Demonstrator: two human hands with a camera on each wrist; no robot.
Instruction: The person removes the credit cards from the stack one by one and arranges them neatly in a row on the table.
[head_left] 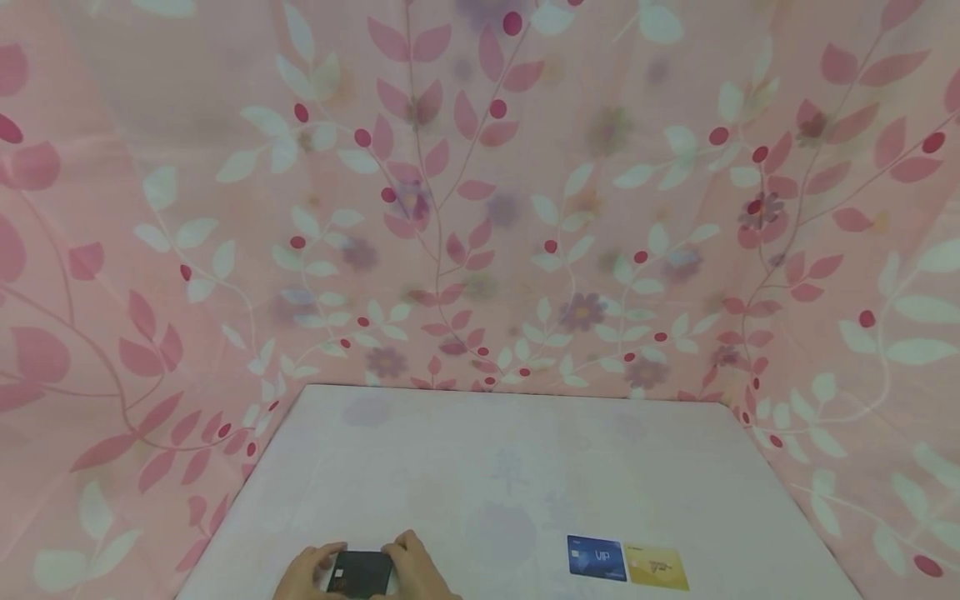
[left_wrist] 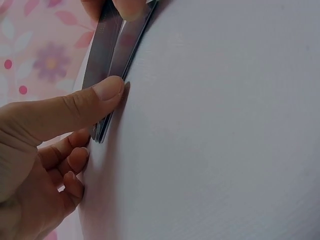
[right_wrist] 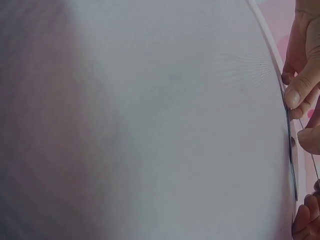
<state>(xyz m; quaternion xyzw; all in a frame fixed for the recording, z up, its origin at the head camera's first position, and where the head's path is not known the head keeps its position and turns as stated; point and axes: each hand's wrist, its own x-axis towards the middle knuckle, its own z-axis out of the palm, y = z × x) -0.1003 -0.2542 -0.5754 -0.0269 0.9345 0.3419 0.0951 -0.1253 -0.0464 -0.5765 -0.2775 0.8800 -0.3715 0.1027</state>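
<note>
1. Pinching one side of the dark cards (head_left: 365, 573), our left hand (head_left: 306, 575) holds them over the tabletop (head_left: 517, 467).
2. We pinch their opposite side with our right hand (head_left: 420, 572).
3. Right of both hands, we have a blue card (head_left: 597, 559) beside a yellow card (head_left: 655, 567).

One left hand (head_left: 306, 573) and one right hand (head_left: 418, 570) show, two in all. The hands hold at least two dark cards (head_left: 363, 573), going by the edges in the left wrist view; the exact number cannot be told. There is one blue card (head_left: 597, 559) and one yellow card (head_left: 654, 569), so at least four cards altogether, one worktop (head_left: 510, 450), and three walls of flowered cloth (head_left: 480, 275).
</note>
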